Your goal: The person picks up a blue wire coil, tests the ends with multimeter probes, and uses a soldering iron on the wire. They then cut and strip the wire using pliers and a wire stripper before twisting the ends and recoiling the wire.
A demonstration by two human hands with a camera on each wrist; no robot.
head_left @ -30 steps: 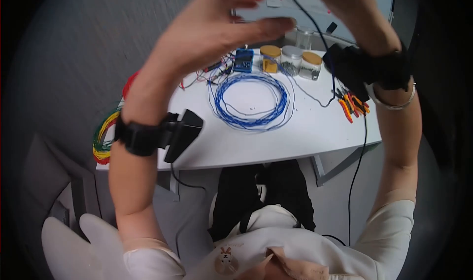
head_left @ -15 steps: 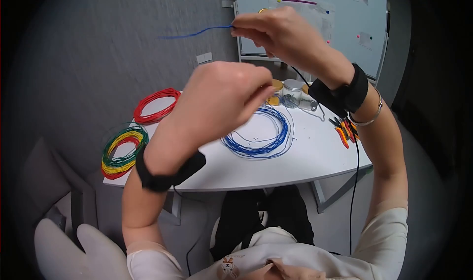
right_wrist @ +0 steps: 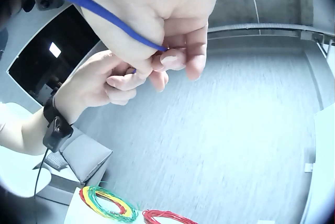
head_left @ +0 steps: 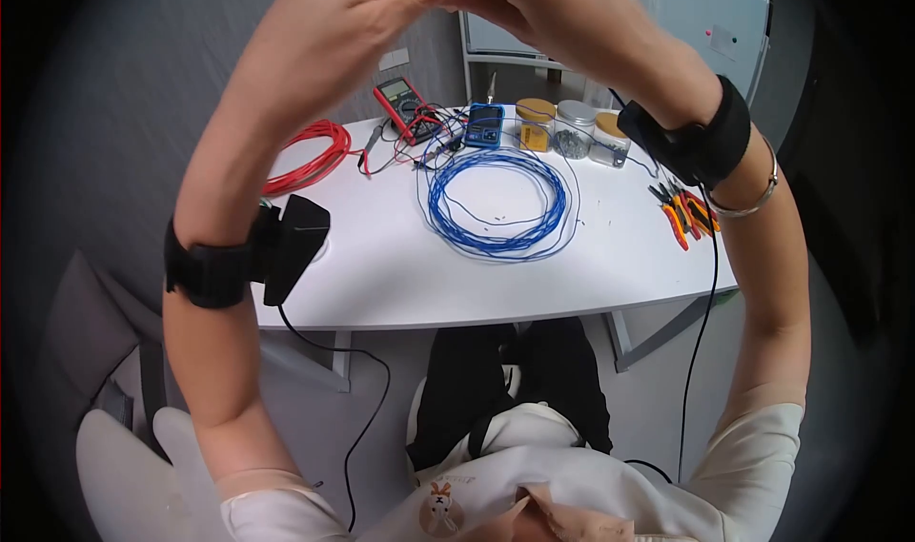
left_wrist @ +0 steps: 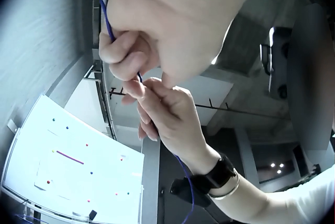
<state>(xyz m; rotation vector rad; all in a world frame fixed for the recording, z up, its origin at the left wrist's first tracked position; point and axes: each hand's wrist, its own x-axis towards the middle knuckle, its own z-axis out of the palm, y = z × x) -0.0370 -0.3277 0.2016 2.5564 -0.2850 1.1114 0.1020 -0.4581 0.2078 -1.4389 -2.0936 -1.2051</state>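
Both hands are raised above the table and meet at the top of the head view. A thin blue wire (left_wrist: 107,22) passes through the curled fingers of my left hand (left_wrist: 157,30), its end sticking out past them. Close beside it, my right hand (left_wrist: 175,119) pinches the same wire between thumb and fingers. The right wrist view shows the blue wire (right_wrist: 99,9) running across the right palm to the fingertips, with the left hand (right_wrist: 94,80) right against them. In the head view the wire between the hands is out of frame.
A blue wire coil (head_left: 553,218) lies mid-table. Behind it are a red multimeter (head_left: 408,111), a blue handheld device (head_left: 484,127) and lidded jars (head_left: 575,132). Orange-handled pliers (head_left: 679,223) lie right, a red wire coil (head_left: 319,165) left. A whiteboard (head_left: 705,18) stands behind.
The left hand, spread a second ago, has closed and come up to the right hand. Half a second ago the right hand held out the wire's free end leftward; now both hands hold it.
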